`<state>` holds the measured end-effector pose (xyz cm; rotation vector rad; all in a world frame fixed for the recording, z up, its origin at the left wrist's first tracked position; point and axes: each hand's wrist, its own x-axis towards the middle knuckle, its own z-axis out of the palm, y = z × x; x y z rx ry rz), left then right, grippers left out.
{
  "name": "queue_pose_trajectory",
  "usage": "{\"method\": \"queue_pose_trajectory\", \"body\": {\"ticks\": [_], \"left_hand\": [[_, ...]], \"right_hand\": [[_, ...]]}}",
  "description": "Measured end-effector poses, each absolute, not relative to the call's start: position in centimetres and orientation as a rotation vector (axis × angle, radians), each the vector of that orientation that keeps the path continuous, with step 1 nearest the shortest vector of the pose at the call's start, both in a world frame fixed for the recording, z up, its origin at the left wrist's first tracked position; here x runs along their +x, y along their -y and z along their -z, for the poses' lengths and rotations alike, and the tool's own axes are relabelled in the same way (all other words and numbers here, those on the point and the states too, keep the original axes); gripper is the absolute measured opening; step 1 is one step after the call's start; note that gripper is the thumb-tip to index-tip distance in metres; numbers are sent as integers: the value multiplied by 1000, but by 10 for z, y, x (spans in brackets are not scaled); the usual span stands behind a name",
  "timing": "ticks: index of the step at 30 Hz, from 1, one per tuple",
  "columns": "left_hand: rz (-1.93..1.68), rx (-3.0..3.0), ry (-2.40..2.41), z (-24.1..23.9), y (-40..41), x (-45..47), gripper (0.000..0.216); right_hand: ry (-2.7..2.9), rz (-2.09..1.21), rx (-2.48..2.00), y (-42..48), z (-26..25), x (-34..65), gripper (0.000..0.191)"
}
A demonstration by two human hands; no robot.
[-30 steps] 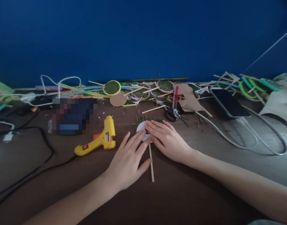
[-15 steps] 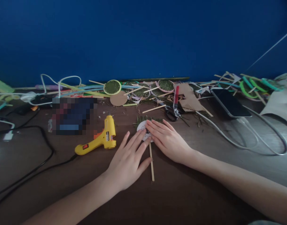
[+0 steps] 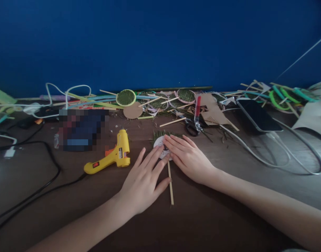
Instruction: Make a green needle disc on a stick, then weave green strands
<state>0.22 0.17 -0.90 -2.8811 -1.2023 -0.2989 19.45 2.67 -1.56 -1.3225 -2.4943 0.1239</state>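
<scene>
My left hand (image 3: pixel 144 180) lies flat on the brown table, fingers stretched out, with the fingertips on a small white paper disc (image 3: pixel 159 142). My right hand (image 3: pixel 188 156) is flat as well and presses on the same disc from the right. Green leaf strips (image 3: pixel 160 133) stick out from under the disc at its far side. A thin wooden stick (image 3: pixel 170 183) runs from the disc toward me, between the two hands, touching my left thumb. Neither hand holds anything.
A yellow glue gun (image 3: pixel 110 157) lies left of my left hand, its black cord (image 3: pixel 44 182) trailing left. Scissors (image 3: pixel 190 126), a red-capped tube (image 3: pixel 196 109), cardboard scraps, finished green discs on sticks (image 3: pixel 125 98), a phone (image 3: pixel 258 115) with white cable lie behind.
</scene>
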Motion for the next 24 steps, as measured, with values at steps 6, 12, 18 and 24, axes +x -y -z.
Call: {"method": "queue_pose_trajectory", "body": {"ticks": [6, 12, 18, 24], "left_hand": [[334, -2889, 1208, 7, -2, 3, 45], [322, -2893, 1199, 7, -1, 2, 45], [299, -2881, 1201, 8, -2, 2, 47], [375, -2906, 1192, 9, -3, 2, 44]], "right_hand": [[2448, -153, -1311, -27, 13, 194, 43], [2454, -139, -1300, -26, 14, 194, 43], [2463, -143, -1327, -27, 16, 194, 44], [2388, -246, -1306, -28, 12, 195, 44]]}}
